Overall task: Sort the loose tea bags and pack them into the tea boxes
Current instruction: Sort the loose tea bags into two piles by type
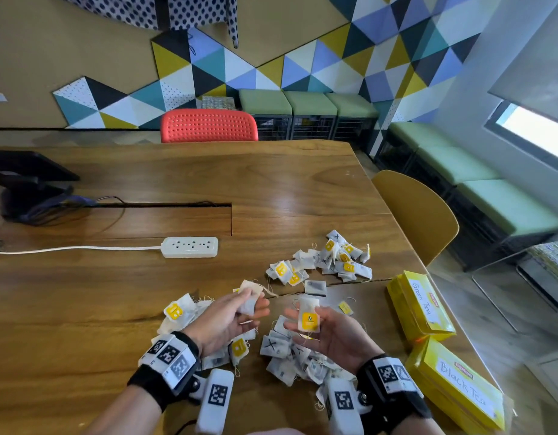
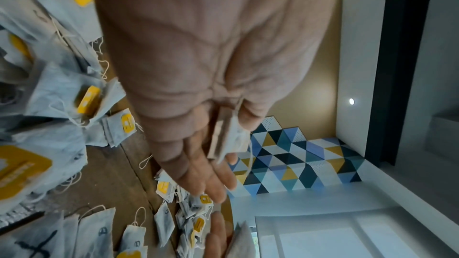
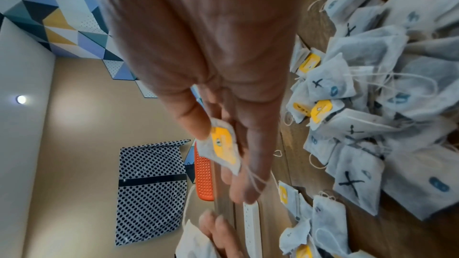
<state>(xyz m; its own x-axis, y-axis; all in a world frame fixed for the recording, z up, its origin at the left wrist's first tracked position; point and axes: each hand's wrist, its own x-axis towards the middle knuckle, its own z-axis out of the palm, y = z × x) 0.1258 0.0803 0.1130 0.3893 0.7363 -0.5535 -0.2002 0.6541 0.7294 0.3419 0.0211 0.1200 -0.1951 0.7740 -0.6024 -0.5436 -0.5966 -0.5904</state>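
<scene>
Holding one tea bag each, both hands hover palm-up over the wooden table (image 1: 145, 293), just above the nearest heap of loose tea bags (image 1: 280, 356). The left hand (image 1: 222, 321) pinches a plain tea bag (image 1: 250, 298) between thumb and fingers; it is off-white paper, its tag side not visible, with a thin string trailing from it. The right hand (image 1: 331, 332) grips a tagged tea bag (image 1: 309, 315) with the thumb pressing it against the fingers: a white sachet carrying a yellow tag with a small dark emblem, its string looped over the fingers.

The heap is made of greyish-white sachets, several marked with a black X, some with small blue marks, many with yellow tags and loose strings. A second pile (image 1: 327, 262) lies beyond the heap, farther from the person. Right of the heap, near the table edge, lie two yellow tea boxes with white handwritten labels: the Green Tea box (image 1: 420, 304) farther away, the Black Tea box (image 1: 456, 384) closer. A white power strip (image 1: 189, 247) sits beyond and left of the heap.
</scene>
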